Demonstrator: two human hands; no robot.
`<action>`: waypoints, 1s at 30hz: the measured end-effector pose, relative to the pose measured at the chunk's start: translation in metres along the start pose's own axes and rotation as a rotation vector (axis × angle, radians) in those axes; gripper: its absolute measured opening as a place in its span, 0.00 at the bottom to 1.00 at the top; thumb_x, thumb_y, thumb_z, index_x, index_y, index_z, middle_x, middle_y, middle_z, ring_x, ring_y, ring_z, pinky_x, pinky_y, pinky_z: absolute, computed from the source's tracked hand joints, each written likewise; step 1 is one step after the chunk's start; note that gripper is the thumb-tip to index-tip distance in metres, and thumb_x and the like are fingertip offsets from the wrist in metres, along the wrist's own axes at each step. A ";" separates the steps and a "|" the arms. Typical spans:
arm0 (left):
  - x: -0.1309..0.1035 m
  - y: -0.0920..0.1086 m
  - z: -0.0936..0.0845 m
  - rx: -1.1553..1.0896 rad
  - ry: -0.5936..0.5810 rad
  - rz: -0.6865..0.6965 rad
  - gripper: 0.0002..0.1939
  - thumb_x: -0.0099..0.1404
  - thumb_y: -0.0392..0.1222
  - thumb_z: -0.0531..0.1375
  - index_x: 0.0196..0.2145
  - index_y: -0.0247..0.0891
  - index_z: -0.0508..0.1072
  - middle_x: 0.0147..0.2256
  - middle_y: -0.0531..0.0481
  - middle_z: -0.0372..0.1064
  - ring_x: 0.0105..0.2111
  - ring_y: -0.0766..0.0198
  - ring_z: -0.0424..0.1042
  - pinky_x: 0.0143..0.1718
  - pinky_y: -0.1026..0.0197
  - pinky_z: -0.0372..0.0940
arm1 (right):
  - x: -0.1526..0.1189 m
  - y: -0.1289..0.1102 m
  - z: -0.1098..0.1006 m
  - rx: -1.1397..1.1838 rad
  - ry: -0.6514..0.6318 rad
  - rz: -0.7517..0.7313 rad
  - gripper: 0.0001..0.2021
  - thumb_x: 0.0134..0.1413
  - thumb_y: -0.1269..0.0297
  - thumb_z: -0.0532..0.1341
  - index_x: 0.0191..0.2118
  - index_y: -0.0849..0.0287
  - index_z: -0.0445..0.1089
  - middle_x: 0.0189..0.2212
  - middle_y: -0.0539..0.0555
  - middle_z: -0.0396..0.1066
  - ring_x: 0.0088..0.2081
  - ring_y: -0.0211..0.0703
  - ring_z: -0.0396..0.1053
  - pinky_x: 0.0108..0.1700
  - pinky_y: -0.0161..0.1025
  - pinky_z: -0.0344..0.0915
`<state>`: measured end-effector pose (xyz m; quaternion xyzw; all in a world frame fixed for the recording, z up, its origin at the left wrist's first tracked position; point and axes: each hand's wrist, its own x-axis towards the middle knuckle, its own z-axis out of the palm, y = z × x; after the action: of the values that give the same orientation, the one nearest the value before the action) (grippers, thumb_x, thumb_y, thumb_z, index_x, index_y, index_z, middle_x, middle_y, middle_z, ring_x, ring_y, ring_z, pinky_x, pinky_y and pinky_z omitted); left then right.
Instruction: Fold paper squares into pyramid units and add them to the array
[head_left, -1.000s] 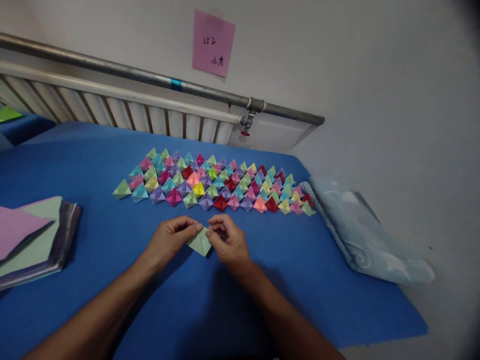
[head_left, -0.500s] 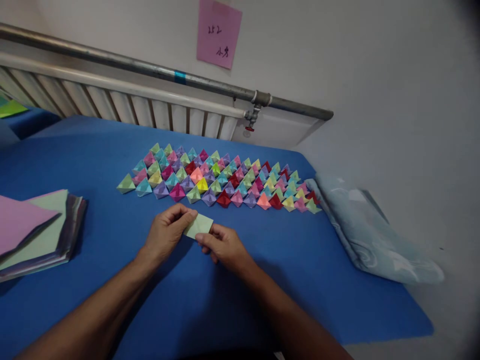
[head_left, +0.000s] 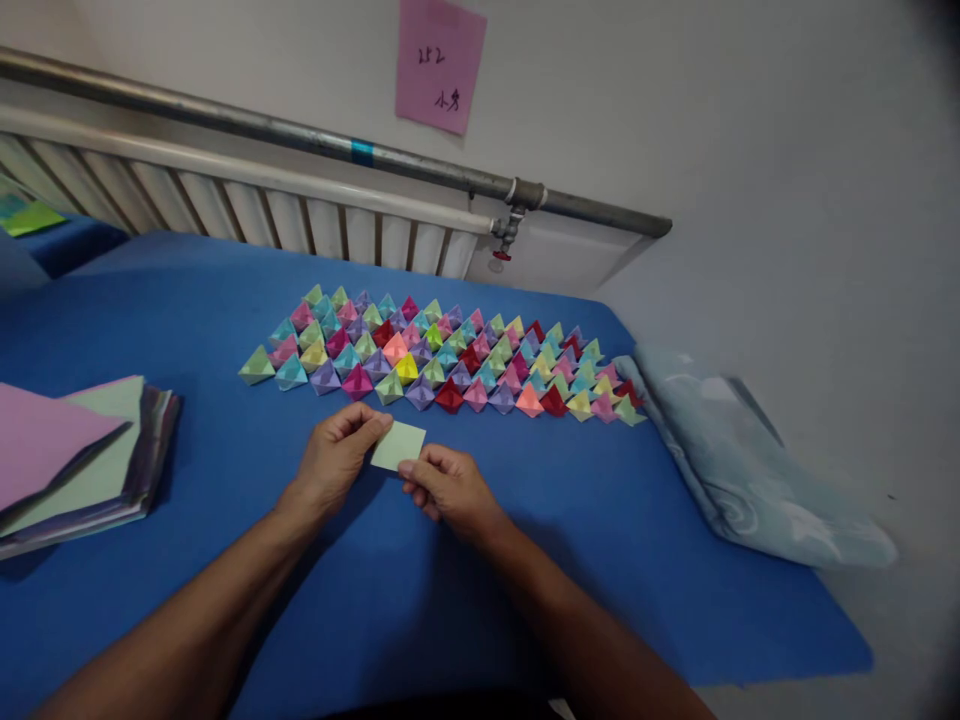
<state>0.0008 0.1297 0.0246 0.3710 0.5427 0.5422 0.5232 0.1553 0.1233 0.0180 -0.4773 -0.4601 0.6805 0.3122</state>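
A small pale green paper square is held between my two hands above the blue table. My left hand pinches its upper left corner between thumb and fingers. At its lower right corner, my right hand grips it the same way. Just beyond the hands, folded paper boats in many colours stand in several close rows, some green, blue, pink, red, purple and yellow.
On the left lies a stack of coloured paper with a pink sheet on top. A folded light blue cloth rests at the right edge. Behind the table are a white radiator and a metal pipe.
The paper square has turned slightly and now shows a flat, plain face. My right hand has shifted a little to the right. The whole view has moved slightly.
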 end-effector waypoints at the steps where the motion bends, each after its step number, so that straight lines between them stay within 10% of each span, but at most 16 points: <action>1: 0.001 0.000 0.000 0.014 -0.004 0.003 0.16 0.49 0.51 0.67 0.21 0.37 0.69 0.18 0.57 0.63 0.20 0.70 0.59 0.23 0.66 0.55 | 0.001 0.000 -0.001 -0.005 0.002 0.013 0.14 0.45 0.55 0.66 0.23 0.58 0.65 0.16 0.43 0.64 0.16 0.27 0.56 0.17 0.28 0.50; 9: 0.002 0.001 0.001 0.044 -0.102 -0.026 0.20 0.45 0.56 0.68 0.21 0.36 0.70 0.18 0.56 0.64 0.19 0.70 0.60 0.23 0.66 0.55 | -0.009 -0.002 -0.007 -0.070 -0.020 0.028 0.09 0.52 0.61 0.62 0.26 0.60 0.66 0.17 0.44 0.64 0.15 0.27 0.55 0.16 0.28 0.49; 22: -0.040 -0.013 0.028 0.291 -0.529 -0.118 0.15 0.50 0.53 0.65 0.23 0.37 0.73 0.19 0.52 0.67 0.21 0.65 0.64 0.23 0.64 0.57 | -0.102 0.024 -0.024 -0.151 0.165 0.150 0.10 0.54 0.68 0.60 0.22 0.59 0.65 0.14 0.43 0.62 0.15 0.28 0.53 0.18 0.28 0.48; 25: -0.053 -0.015 0.022 0.439 -0.393 0.112 0.14 0.57 0.52 0.61 0.29 0.38 0.76 0.25 0.48 0.72 0.25 0.61 0.69 0.27 0.61 0.62 | -0.106 0.024 -0.024 -0.103 0.187 0.180 0.10 0.55 0.68 0.59 0.23 0.59 0.65 0.14 0.43 0.61 0.14 0.28 0.52 0.17 0.28 0.48; 28: -0.077 -0.020 0.011 0.709 -0.175 0.588 0.13 0.66 0.45 0.56 0.41 0.39 0.77 0.38 0.44 0.77 0.37 0.56 0.75 0.40 0.56 0.66 | -0.105 0.023 -0.024 -0.051 0.168 0.188 0.10 0.56 0.68 0.59 0.24 0.60 0.66 0.15 0.43 0.62 0.15 0.28 0.54 0.16 0.28 0.48; 30: -0.093 -0.026 0.005 0.864 -0.228 0.905 0.13 0.69 0.37 0.53 0.46 0.40 0.75 0.43 0.44 0.78 0.43 0.56 0.75 0.46 0.55 0.65 | -0.103 0.023 -0.022 -0.027 0.138 0.206 0.10 0.56 0.69 0.59 0.24 0.60 0.66 0.17 0.44 0.64 0.16 0.27 0.56 0.16 0.27 0.49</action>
<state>0.0268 0.0370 0.0149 0.7968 0.4429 0.3987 0.0999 0.2123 0.0331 0.0317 -0.5719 -0.3951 0.6681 0.2653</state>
